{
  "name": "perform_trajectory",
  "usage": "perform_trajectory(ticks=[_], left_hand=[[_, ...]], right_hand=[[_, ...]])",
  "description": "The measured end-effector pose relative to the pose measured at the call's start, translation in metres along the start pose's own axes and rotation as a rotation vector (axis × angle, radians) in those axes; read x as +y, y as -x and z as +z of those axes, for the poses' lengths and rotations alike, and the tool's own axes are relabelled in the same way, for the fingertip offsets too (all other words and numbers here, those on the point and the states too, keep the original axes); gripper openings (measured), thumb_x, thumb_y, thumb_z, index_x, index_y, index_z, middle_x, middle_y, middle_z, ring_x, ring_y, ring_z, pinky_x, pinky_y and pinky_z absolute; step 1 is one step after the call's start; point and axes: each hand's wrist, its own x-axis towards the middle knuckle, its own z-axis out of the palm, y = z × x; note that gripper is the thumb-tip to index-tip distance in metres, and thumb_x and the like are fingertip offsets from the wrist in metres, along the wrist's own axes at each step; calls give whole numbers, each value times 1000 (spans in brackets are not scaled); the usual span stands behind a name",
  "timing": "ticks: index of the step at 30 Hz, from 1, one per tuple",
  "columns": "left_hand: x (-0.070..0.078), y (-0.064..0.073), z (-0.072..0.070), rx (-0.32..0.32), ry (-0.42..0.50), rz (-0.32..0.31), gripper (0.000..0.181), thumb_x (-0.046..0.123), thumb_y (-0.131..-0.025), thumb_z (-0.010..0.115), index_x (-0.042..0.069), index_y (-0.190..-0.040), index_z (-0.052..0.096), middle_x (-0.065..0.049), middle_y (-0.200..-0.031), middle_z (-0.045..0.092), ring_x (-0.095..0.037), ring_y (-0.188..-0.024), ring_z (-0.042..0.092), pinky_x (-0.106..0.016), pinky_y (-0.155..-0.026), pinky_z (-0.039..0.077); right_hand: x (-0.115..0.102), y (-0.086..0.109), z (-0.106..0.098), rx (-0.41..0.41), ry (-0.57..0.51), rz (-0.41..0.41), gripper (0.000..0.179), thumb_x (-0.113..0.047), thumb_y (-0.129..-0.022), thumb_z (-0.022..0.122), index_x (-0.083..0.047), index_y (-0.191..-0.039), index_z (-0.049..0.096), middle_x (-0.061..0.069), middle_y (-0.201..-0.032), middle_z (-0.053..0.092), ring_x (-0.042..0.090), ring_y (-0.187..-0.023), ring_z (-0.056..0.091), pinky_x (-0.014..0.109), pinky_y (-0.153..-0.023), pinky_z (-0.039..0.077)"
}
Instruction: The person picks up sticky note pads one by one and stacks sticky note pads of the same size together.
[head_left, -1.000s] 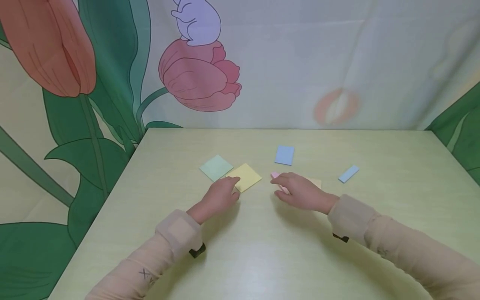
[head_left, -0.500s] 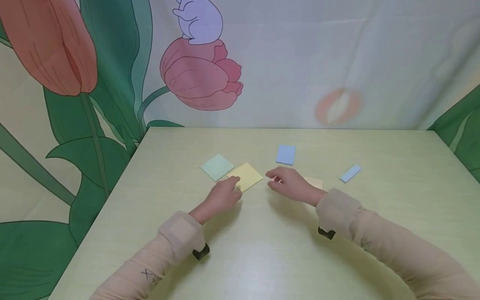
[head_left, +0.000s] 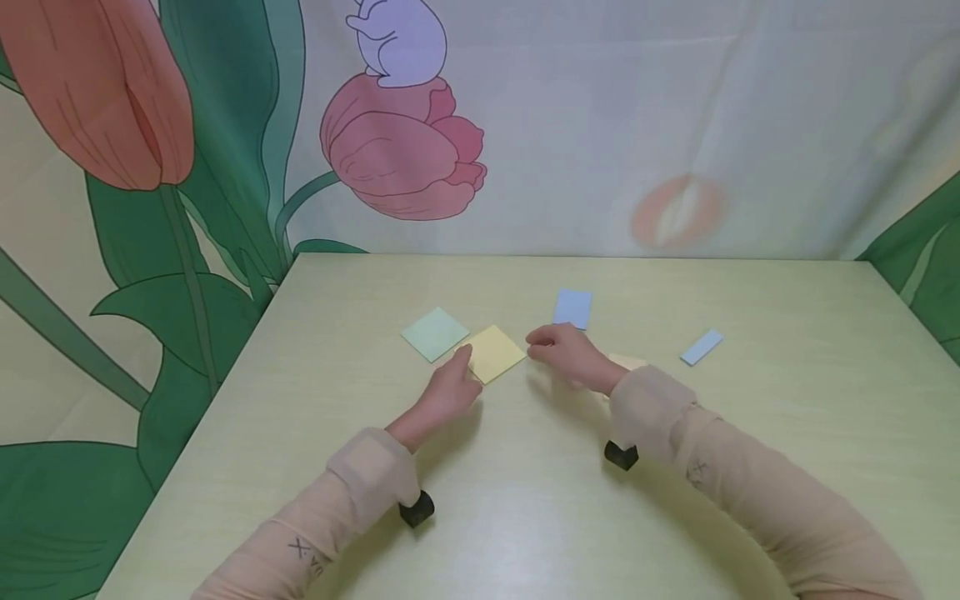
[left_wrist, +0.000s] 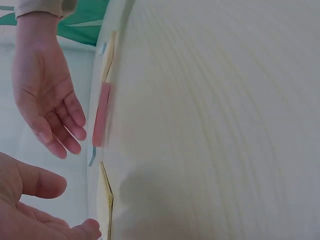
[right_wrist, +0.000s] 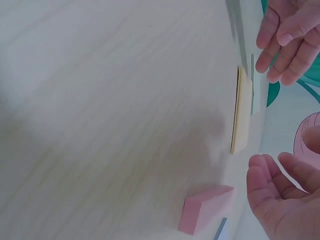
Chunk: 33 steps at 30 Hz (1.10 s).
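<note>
My left hand (head_left: 446,390) hovers at the near left side of the yellow sticky note pad (head_left: 495,354), thumb and fingers apart and nothing between them. On the yellow pad's other side is my right hand (head_left: 572,357), fingers loosely bent and holding nothing. In the right wrist view both hands appear above the table, with the yellow pad (right_wrist: 242,112) lying between them. A thick pink block of notes (right_wrist: 207,207) stands on the table below my right hand; that hand hides it in the head view. Behind the yellow pad's left corner lies a pale green pad (head_left: 435,334).
A blue pad (head_left: 573,307) lies behind my right hand, partly covered by it. The peach pad (head_left: 627,362) shows beside the right wrist, and a narrow light-blue pad (head_left: 702,347) lies farther right. A printed curtain (head_left: 562,125) hangs behind the table.
My right hand has moved left and slightly back, from over the pink block to near the yellow pad. The left hand has barely shifted. The pads visible throughout stay in place.
</note>
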Motion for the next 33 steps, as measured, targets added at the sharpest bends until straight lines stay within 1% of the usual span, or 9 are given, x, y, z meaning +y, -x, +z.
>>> perform_trajectory(ticks=[3,4,8,14,18,20,25,28,33], left_hand=[[2,-1,2,13,85,-45,65,2,-81,44,-4,-139,15,-21,-144,21,-33,-131,24,-44,-105,26],[3,-1,2,19,111,-56,65,1,-81,45,-4,-139,15,-21,-144,21,-33,-132,20,-43,-107,21],[5,-3,4,34,212,-100,68,1,-79,44,-4,-139,14,-21,-144,20,-33,-132,20,-43,-108,18],[4,-2,4,7,369,-174,69,6,-81,41,-3,-140,6,-22,-144,16,-35,-133,15,-46,-108,13],[3,-1,4,-10,441,-185,68,7,-83,40,-2,-140,4,-22,-146,9,-35,-134,10,-49,-108,11],[3,-2,4,-15,467,-192,68,8,-84,40,-2,-140,3,-22,-146,7,-37,-133,11,-49,-107,13],[4,-3,5,-18,487,-218,68,13,-85,43,-1,-140,6,-23,-145,11,-39,-130,21,-48,-106,19],[5,-3,5,-21,496,-217,68,13,-84,44,-2,-140,7,-23,-145,11,-39,-130,23,-46,-107,20],[6,-2,5,-17,514,-201,68,12,-83,43,-4,-139,8,-23,-145,11,-37,-131,20,-45,-107,21]], right_hand=[[-3,-2,2,-19,-65,26,39,-14,-87,48,6,-121,49,20,-122,53,27,-109,51,38,-94,40],[-5,-2,3,-25,-85,36,39,-13,-87,48,7,-121,49,20,-121,53,27,-108,51,38,-93,41],[-8,-4,6,-29,-139,77,39,-11,-87,47,8,-121,47,21,-121,52,27,-105,50,38,-92,41],[-5,-12,10,-20,-178,108,45,-15,-88,47,9,-126,41,22,-131,43,31,-119,42,41,-100,34],[-6,-15,12,-12,-196,127,46,-16,-88,48,8,-127,40,21,-131,43,31,-116,46,40,-99,36],[-5,-16,13,-8,-194,136,46,-17,-88,48,8,-127,41,21,-130,45,31,-113,48,40,-98,37],[-3,-19,14,-14,-211,155,44,-17,-88,48,6,-125,44,20,-128,48,32,-110,50,38,-94,41],[-1,-20,13,-18,-211,157,41,-16,-88,48,5,-123,47,19,-124,50,31,-107,51,37,-91,43],[2,-21,12,-24,-178,153,37,-16,-87,48,5,-117,52,19,-109,57,23,-90,52,30,-76,45]])
